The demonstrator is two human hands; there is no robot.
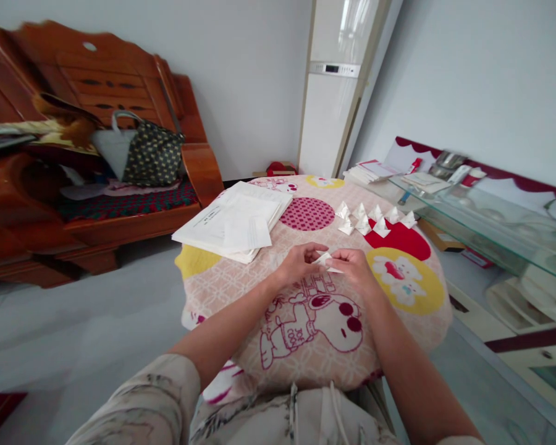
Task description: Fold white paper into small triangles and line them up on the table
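Observation:
My left hand (pixel 299 261) and my right hand (pixel 354 267) meet over the middle of a small table covered with a patterned cloth (pixel 241 281). Both pinch one small folded piece of white paper (pixel 325 260) between their fingertips, just above the cloth. A stack of white paper sheets (pixel 234 222) lies at the far left of the table. Several small folded white paper shapes (pixel 373 220) sit in a cluster at the far right of the table.
A red wooden bench (pixel 97 154) with a dotted bag (pixel 152 154) stands to the left. A tall white standing unit (pixel 333 93) is in the far corner. A glass-topped low table (pixel 491 216) with papers and cans runs along the right wall.

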